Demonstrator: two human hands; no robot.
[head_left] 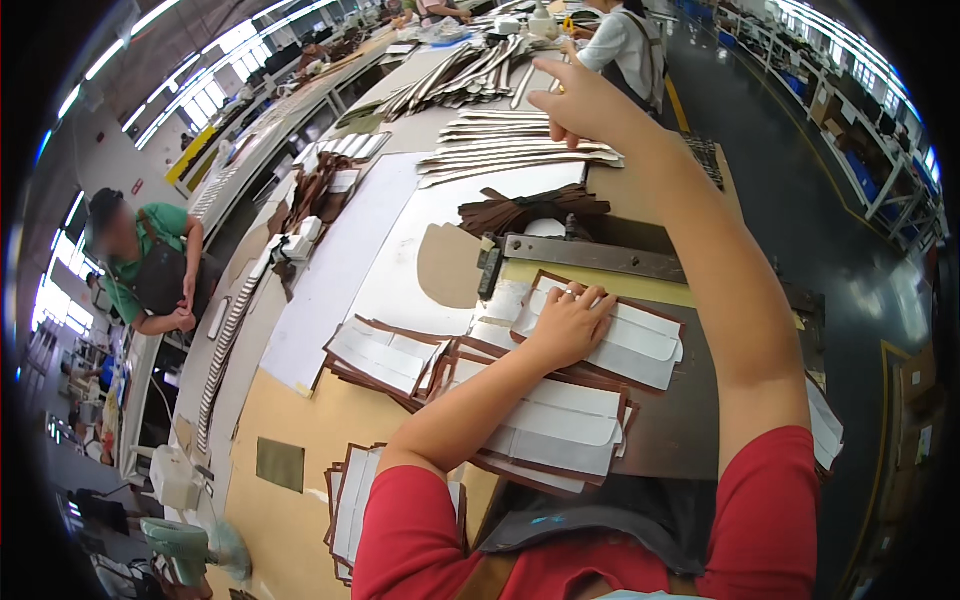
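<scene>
My left hand [572,325] lies on a white panel with brown edges [640,345], its fingers spread over the panel's upper part. That panel rests on the flat bed of a machine, under a metal bar [600,256]. My right hand [592,100] is raised at the far side, with one finger stretched out, the others bent and nothing visible in it. Beyond it and to its left are flat white strips [500,150]. A stack of similar brown-edged panels [555,425] sits nearest me, and another stack [385,355] is beside it at the left.
A tied bundle of dark brown strips [530,208] lies behind the metal bar. Left of it is a beige rounded piece [447,265]. More panels [355,505] lie at the lower left, near a green fan [175,548]. One person [150,255] stands at left, another [625,50] far ahead.
</scene>
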